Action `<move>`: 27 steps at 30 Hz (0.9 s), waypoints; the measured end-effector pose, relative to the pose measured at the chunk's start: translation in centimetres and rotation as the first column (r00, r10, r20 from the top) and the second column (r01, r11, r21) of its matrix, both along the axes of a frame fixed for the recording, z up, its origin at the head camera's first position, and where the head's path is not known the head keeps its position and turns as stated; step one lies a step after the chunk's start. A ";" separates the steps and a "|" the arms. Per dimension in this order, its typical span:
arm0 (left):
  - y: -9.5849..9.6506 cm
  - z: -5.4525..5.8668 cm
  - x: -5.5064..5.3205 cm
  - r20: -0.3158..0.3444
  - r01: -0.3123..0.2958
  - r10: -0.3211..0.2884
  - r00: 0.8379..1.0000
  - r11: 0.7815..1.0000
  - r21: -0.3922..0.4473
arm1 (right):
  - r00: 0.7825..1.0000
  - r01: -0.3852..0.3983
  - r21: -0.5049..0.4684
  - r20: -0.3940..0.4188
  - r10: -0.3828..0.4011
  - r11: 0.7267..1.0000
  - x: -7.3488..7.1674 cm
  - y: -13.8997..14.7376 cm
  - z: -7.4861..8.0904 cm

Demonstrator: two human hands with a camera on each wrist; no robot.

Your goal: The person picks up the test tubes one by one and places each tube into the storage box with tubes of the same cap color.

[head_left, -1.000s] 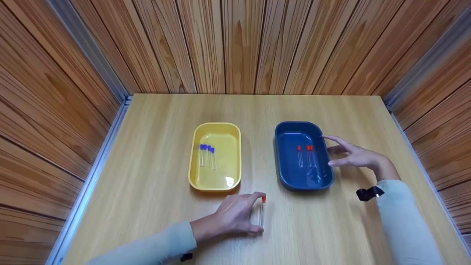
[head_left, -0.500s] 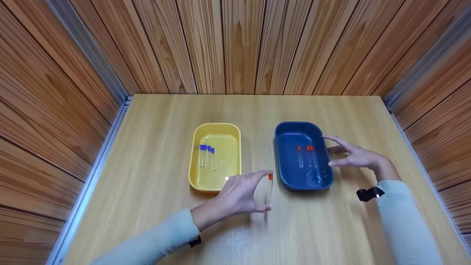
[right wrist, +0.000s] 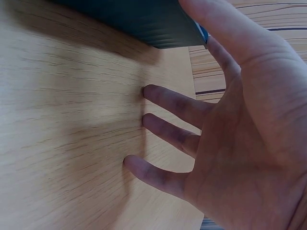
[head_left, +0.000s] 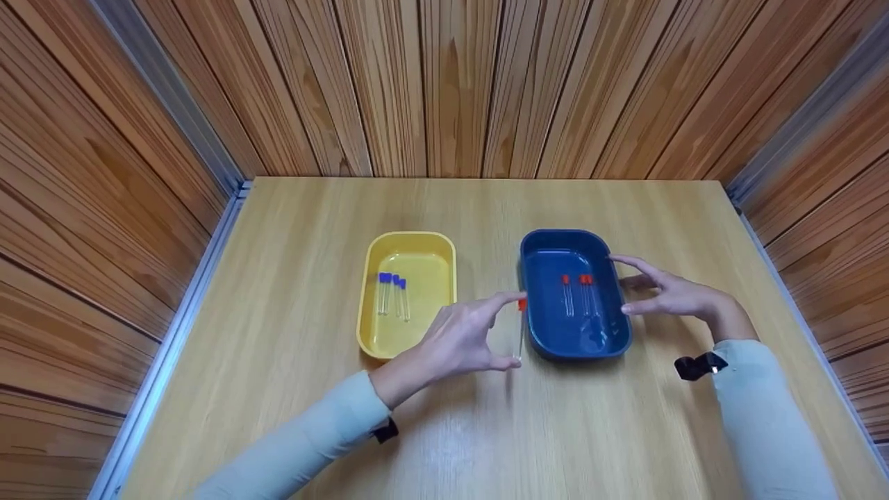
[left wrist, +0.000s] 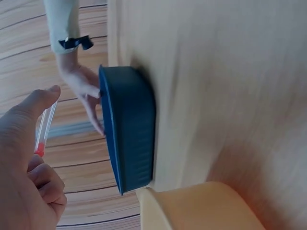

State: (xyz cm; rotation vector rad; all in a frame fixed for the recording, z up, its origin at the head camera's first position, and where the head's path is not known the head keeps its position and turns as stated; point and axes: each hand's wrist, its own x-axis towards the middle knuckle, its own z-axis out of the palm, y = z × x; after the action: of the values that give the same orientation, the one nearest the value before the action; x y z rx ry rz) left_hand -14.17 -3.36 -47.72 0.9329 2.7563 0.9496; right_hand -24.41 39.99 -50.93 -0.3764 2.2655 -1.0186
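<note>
My left hand (head_left: 455,340) pinches a clear tube with a red cap (head_left: 520,333) lengthwise, index finger at the cap end and thumb at the bottom. The tube is off the table, beside the near-left side of a blue tray (head_left: 555,337). In the left wrist view the tube (left wrist: 46,122) spans from thumb to fingers. On the tray's right side, my right hand (head_left: 670,295) has thumb and index finger touching the rim. The right wrist view shows its other fingers (right wrist: 175,105) spread, with tips on the table. Inside the blue tray lie three red-capped tubes (head_left: 567,295).
A yellow tray (head_left: 430,271) stands left of the blue one, partly behind my left hand. Several purple-blue-capped tubes (head_left: 394,295) lie in it. Wood-plank walls (head_left: 451,90) enclose the table (head_left: 292,278) at the back and sides.
My left hand has carried the red-capped tube up from the table's near middle, forward and right to the blue tray's left side. The right hand and both trays have stayed put.
</note>
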 end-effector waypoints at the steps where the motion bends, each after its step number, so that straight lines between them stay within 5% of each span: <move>1: 0.1 0.1 -0.2 0.006 -0.001 0.000 1.000 1.000 0.012 | 1.000 -0.002 -0.001 -0.001 0.002 1.000 0.0 0.0 0.0; 11: 1.7 1.0 -1.6 -0.026 0.000 0.001 1.000 0.999 0.043 | 1.000 0.006 -0.001 0.003 -0.006 1.000 0.2 0.0 0.2; 27: 5.3 2.1 -3.6 0.071 -0.009 0.003 0.997 0.997 0.080 | 1.000 0.007 0.022 0.012 -0.008 1.000 0.1 0.0 0.1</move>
State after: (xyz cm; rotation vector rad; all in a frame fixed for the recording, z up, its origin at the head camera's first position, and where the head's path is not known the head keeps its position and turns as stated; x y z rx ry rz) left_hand -17.73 1.99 -45.58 0.8839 2.6821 1.0797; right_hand -24.30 40.00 -50.86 -0.3518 2.2670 -0.9964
